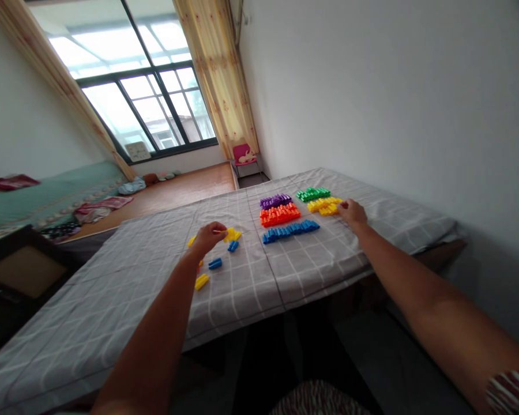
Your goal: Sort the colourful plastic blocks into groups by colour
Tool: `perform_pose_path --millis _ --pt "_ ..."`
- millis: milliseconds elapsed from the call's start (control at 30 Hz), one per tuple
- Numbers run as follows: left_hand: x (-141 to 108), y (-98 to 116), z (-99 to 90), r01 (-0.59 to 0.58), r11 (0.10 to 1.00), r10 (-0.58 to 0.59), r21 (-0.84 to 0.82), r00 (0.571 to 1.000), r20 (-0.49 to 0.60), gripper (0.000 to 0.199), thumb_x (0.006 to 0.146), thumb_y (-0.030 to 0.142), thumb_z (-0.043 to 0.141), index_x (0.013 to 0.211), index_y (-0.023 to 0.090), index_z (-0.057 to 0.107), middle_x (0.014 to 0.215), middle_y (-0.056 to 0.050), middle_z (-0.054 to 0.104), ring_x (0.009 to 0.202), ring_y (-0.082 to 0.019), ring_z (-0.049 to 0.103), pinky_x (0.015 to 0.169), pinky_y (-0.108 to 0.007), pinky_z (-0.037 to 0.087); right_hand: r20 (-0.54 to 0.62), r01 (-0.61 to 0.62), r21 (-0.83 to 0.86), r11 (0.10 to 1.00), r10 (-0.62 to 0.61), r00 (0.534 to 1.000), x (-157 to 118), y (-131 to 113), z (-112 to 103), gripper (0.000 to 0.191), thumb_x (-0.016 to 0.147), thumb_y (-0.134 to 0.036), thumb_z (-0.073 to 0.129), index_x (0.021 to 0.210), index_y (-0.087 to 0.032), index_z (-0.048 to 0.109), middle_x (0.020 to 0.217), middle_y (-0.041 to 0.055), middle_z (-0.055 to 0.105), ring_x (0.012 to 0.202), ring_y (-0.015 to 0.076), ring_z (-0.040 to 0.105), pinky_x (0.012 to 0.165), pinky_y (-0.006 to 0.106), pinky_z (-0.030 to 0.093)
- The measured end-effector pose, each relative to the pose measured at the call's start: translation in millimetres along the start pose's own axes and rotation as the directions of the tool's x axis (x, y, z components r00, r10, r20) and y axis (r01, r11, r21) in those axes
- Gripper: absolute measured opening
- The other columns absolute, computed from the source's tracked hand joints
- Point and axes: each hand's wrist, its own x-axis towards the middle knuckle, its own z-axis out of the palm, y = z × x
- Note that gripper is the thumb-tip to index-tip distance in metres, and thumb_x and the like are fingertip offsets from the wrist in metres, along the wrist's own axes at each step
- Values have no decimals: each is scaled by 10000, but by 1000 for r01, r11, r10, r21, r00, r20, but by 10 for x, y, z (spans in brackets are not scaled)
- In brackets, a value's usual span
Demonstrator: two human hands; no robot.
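Note:
My left hand (210,237) is pinched at the left group, its fingertips at a yellow piece beside more yellow pieces (232,234). Blue pieces (215,263) and a yellow piece (202,281) lie near that wrist. My right hand (352,212) has its fingers closed on the right end of the yellow row (324,206). Left of and around that row are a green row (313,194), a purple row (275,200), an orange-red row (280,214) and a blue row (291,231). My left forearm partly hides an orange piece (200,263).
A grey checked cloth (251,282) covers the table. The white wall (372,86) rises along its right side. Behind are a pink chair (243,155), a window and curtains. A dark cabinet (26,276) stands at the left.

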Motion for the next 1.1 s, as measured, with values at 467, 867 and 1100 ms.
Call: perform_pose_path --millis 467,867,1100 --pt "-215 655 1026 -152 933 213 -328 964 160 294 671 372 746 860 161 668 760 -25 696 742 -162 653 672 -277 507 348 350 734 582 -764 543 -1174 -1630 -157 342 829 -474 602 979 -177 681 893 35 696 800 163 627 710 273 488" --pt "-436 498 1122 -22 846 203 -533 937 285 447 644 358 785 972 178 539 690 21 645 657 -127 647 589 -224 464 542 77 799 597 -769 340 -1396 -1669 -187 335 667 -428 767 835 -166 644 783 11 668 722 140 621 643 254 499" --pt "-400 473 957 -117 881 216 -458 962 170 405 772 423 667 1088 176 609 854 -49 704 867 -180 675 752 -302 522 542 37 734 678 -617 570 -982 -1394 -249 380 681 -304 747 1031 -202 643 752 -11 658 613 105 607 566 220 505"
